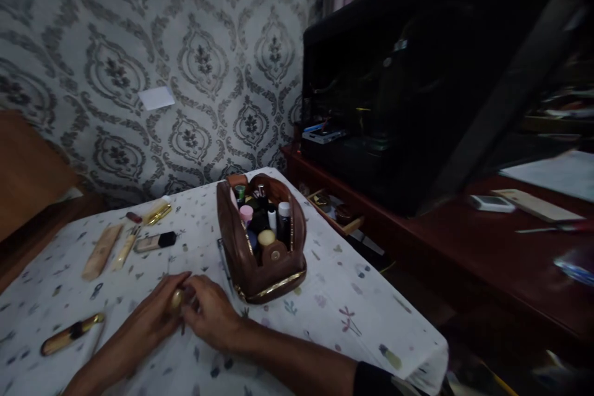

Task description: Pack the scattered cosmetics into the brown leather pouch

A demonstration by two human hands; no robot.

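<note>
Close together above the table, my left hand and my right hand meet with fingers curled. A small, rounded gold-coloured item shows between them, in the fingers of my left hand. The fingertips of my right hand press against that spot; what they pinch is hidden. Just beyond my right hand stands an unzipped brown cosmetic bag, full of bottles and jars, among them a pink-capped one and a white-capped dark bottle. A foundation bottle with a black cap lies beyond my left hand.
On the patterned tablecloth lie a beige tube, a brush, a gold-capped item and a brown-and-gold tube. A large black screen stands on the dark red desk at right, above an open drawer.
</note>
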